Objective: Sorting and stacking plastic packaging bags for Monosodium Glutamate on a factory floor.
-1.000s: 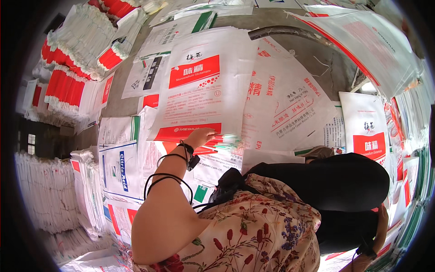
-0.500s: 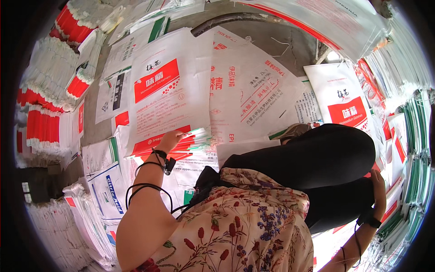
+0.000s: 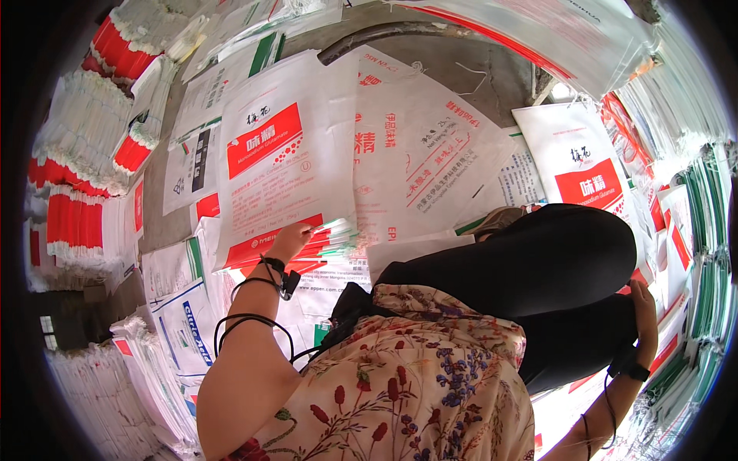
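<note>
A stack of flat white sacks (image 3: 288, 184) with red printed panels lies in front of me, its lower right corners fanned apart. My left hand (image 3: 290, 241) is at the lower edge of this stack, its fingers closed at the top sack's corner beside the fanned edges. On the far right, my right hand (image 3: 644, 311) hangs beside my bent knee, close to red-and-white sacks. My leg and the angle hide most of its fingers, so I cannot make out whether it holds anything.
Overlapping translucent sacks (image 3: 430, 146) spread beyond my knee. Bundled sacks (image 3: 74, 219) pile up on the left, with green-edged stacks (image 3: 703, 292) on the right. A dark curved pipe (image 3: 392, 32) lies at the far side. Another white-and-red sack (image 3: 573, 138) lies right of my knee.
The view has shifted slightly. Both hands stay in nearly the same places, and the sack stack looks unchanged.
</note>
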`<state>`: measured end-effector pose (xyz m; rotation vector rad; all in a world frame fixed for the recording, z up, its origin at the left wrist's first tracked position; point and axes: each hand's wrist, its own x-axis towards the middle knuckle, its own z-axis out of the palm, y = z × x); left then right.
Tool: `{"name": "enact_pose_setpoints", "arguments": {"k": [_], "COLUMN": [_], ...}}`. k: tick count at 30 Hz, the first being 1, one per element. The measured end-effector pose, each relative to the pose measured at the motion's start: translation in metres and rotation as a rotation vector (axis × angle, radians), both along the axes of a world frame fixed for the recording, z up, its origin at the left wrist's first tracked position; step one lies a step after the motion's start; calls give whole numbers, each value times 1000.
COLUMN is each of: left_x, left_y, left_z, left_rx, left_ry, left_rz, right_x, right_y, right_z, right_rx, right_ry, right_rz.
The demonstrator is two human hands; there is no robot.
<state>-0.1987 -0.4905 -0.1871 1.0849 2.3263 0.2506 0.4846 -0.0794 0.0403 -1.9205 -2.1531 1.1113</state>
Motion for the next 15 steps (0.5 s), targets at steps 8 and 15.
{"name": "enact_pose_setpoints", "arguments": {"k": [8,15], "left_x": [-5,-119], "left_y": [-1,-61], "left_z": [-19,-35], "left_rx": [106,-252], "left_ry": [379,624], "left_rz": [-51,439], "right_x": [0,-23], "right_y": [0,4], "right_z": [3,-6], "right_rx": [-37,-11], "right_ry": [28,76], "right_rz": [-24,38]}}
